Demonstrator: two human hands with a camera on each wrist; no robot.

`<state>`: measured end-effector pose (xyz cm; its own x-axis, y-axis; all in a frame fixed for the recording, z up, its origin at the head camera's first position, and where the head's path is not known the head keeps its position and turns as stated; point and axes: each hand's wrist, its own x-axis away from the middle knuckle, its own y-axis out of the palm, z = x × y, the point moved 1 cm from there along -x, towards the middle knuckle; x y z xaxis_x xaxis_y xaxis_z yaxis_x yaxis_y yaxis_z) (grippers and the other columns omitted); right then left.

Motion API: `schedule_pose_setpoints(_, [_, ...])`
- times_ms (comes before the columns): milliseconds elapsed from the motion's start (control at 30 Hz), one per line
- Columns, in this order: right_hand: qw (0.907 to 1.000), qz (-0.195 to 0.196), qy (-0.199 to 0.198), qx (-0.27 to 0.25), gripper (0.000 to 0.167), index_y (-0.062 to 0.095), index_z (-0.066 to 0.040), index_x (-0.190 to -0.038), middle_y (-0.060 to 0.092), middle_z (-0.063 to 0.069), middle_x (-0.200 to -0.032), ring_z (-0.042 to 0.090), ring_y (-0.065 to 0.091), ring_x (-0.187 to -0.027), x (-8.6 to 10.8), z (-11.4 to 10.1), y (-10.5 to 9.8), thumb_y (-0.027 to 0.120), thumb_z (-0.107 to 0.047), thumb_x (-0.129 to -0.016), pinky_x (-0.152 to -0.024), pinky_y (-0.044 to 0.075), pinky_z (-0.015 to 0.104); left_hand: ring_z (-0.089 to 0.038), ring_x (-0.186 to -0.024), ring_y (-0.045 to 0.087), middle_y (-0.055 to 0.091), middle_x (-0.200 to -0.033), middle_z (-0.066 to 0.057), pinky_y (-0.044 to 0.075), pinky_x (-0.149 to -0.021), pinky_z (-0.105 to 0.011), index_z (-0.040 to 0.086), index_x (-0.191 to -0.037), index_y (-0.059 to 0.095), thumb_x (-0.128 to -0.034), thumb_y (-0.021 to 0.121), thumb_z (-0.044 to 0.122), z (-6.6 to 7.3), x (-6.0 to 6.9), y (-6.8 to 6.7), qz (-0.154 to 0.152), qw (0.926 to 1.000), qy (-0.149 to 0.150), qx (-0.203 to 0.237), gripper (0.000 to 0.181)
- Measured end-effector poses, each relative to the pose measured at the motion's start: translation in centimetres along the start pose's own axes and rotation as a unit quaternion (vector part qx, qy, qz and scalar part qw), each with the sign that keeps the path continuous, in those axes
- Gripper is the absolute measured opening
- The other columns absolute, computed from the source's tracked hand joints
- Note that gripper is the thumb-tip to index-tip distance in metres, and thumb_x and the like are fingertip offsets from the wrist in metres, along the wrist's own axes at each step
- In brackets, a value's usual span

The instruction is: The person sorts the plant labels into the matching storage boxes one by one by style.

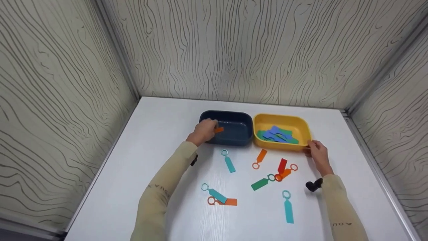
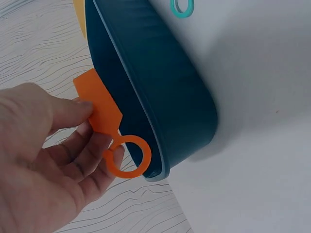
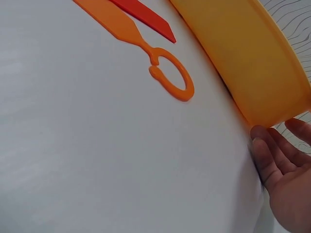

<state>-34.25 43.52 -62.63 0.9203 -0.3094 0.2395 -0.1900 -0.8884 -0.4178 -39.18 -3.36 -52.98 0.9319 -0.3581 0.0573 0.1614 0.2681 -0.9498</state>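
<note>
The left hand pinches an orange tag with a ring over the left end of the dark blue bin. In the left wrist view, thumb and fingers of the left hand hold the orange tag at the bin's rim. At the front right corner of the yellow bin, the right hand touches the wall. The right wrist view shows the fingertips of the right hand against the yellow bin's lower corner. Blue and green tags lie inside the yellow bin.
On the white table lie several ringed tags: teal ones, orange ones, a red tag and a green tag. An orange tag lies partly under a teal tag. Patterned walls surround the table.
</note>
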Motion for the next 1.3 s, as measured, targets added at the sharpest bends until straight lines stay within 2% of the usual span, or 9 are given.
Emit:
schedule_pose_setpoints(167, [0.9999,-0.006,-0.010,-0.007,0.065,0.040,-0.002,-0.143,0.059,0.000,-0.109,0.011,0.062,-0.090,-0.1,0.1,-0.1,0.039,-0.052,-0.102,-0.079,0.053,0.020,-0.024,-0.102,0.062,0.066,-0.111,-0.010,0.053,-0.092,-0.038,0.010,-0.119,0.065,-0.0923,0.064,0.005,0.0,-1.0,0.0,0.020,0.9995,0.000,-0.025,0.027])
schedule_pose_setpoints(400, [0.9997,-0.012,-0.022,0.007,0.064,0.043,-0.002,-0.142,0.059,-0.006,-0.102,0.009,0.061,-0.091,-0.2,0.3,-0.3,0.037,-0.052,-0.102,-0.077,0.052,0.019,-0.026,-0.102,0.063,0.067,-0.110,-0.011,0.053,-0.091,-0.039,0.010,-0.115,0.067,-0.0918,0.066,0.008,0.2,-2.0,0.3,0.030,0.9985,0.004,-0.046,0.023])
schedule_pose_setpoints(667, [0.9996,-0.016,-0.021,0.005,0.065,0.044,-0.001,-0.140,0.060,-0.007,-0.099,0.009,0.060,-0.090,-0.4,0.3,-0.3,0.038,-0.054,-0.101,-0.078,0.052,0.020,-0.027,-0.105,0.060,0.065,-0.111,-0.009,0.053,-0.090,-0.041,0.011,-0.113,0.066,-0.0927,0.066,0.013,0.1,-2.8,0.4,0.039,0.9973,-0.014,-0.061,0.020])
schedule_pose_setpoints(800, [0.9997,-0.018,-0.015,0.001,0.065,0.043,-0.002,-0.140,0.059,-0.007,-0.099,0.010,0.060,-0.090,-0.4,0.4,-0.4,0.038,-0.054,-0.101,-0.079,0.052,0.020,-0.026,-0.104,0.060,0.065,-0.111,-0.009,0.052,-0.089,-0.041,0.010,-0.113,0.064,-0.0931,0.065,0.013,0.2,-2.6,0.4,0.039,0.9976,-0.011,-0.055,0.020])
schedule_pose_setpoints(933, [0.9998,-0.018,-0.006,-0.005,0.065,0.042,-0.002,-0.140,0.059,-0.004,-0.102,0.011,0.060,-0.090,-0.3,0.4,-0.4,0.038,-0.054,-0.101,-0.079,0.053,0.020,-0.026,-0.102,0.060,0.065,-0.110,-0.010,0.053,-0.088,-0.039,0.009,-0.115,0.064,-0.0960,0.062,0.013,0.5,-2.0,0.6,0.048,0.9978,0.014,-0.043,0.019])
schedule_pose_setpoints(1067, [0.9998,-0.017,0.001,-0.009,0.065,0.043,-0.003,-0.140,0.059,-0.004,-0.102,0.010,0.060,-0.090,-0.3,0.5,-0.5,0.039,-0.054,-0.101,-0.079,0.053,0.019,-0.026,-0.101,0.061,0.065,-0.110,-0.010,0.053,-0.088,-0.038,0.009,-0.116,0.064,-0.1000,0.056,0.016,0.9,-1.4,0.7,0.057,0.9976,0.037,-0.009,0.020])
schedule_pose_setpoints(1167, [0.9998,-0.016,-0.005,-0.014,0.064,0.044,-0.002,-0.139,0.061,-0.006,-0.098,0.009,0.060,-0.089,-0.3,0.5,-0.4,0.040,-0.054,-0.101,-0.078,0.053,0.019,-0.024,-0.099,0.061,0.065,-0.109,-0.009,0.053,-0.087,-0.037,0.009,-0.117,0.064,-0.1013,0.053,0.019,1.0,-1.0,0.8,0.066,0.9965,0.048,0.016,0.022])
schedule_pose_setpoints(1300, [0.9994,-0.012,-0.018,-0.028,0.061,0.046,0.000,-0.135,0.063,-0.009,-0.092,0.007,0.061,-0.086,-0.2,0.5,-0.3,0.042,-0.050,-0.101,-0.076,0.053,0.020,-0.020,-0.096,0.062,0.065,-0.107,-0.006,0.053,-0.086,-0.034,0.011,-0.118,0.063,-0.1020,0.052,0.022,1.2,-0.5,1.3,0.065,0.9952,0.069,0.023,0.022])
